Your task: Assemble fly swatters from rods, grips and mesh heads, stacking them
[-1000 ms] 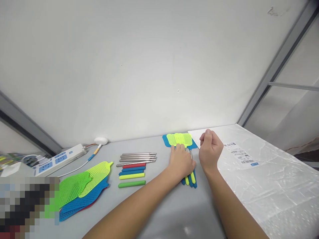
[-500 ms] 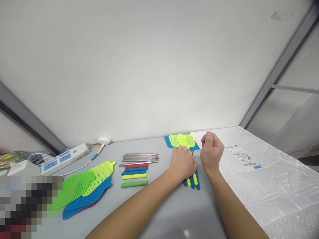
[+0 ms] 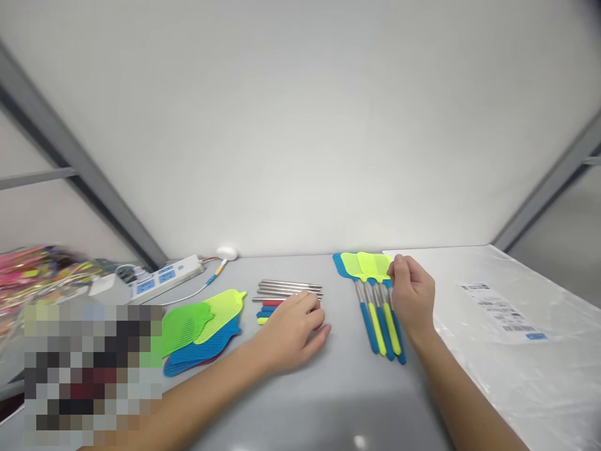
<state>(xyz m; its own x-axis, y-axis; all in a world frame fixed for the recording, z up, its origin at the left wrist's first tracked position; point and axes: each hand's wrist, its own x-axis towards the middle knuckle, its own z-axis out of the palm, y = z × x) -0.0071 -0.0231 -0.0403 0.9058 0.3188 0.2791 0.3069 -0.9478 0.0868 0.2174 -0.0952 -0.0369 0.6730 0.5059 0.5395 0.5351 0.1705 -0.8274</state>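
Observation:
My left hand (image 3: pixel 298 327) is over the loose fly swatter handles, its fingers slightly bent and its thumb apart. Red (image 3: pixel 272 303) and blue (image 3: pixel 265 312) handles show in part beyond it, with the rest covered by the hand. Just past its fingertips lie several metal rods (image 3: pixel 291 288). My right hand (image 3: pixel 414 294) is closed in a fist beside the row of assembled fly swatters (image 3: pixel 375 269), overlapping the rightmost one in view. Whether it grips anything is hidden. These swatters have blue or yellow handles and mesh heads.
Loose mesh swatter heads (image 3: pixel 185 329), green, yellow and blue, lie stacked at left. Behind them are a power strip (image 3: pixel 171 279) with a cable and a white round device (image 3: pixel 226 253). Clear plastic wrap with a label (image 3: pixel 500 310) covers the table's right side. A wall stands behind.
My left hand has left the assembled swatters and moved left to the loose handles. My right hand remains closed beside the swatters. The camera view has shifted.

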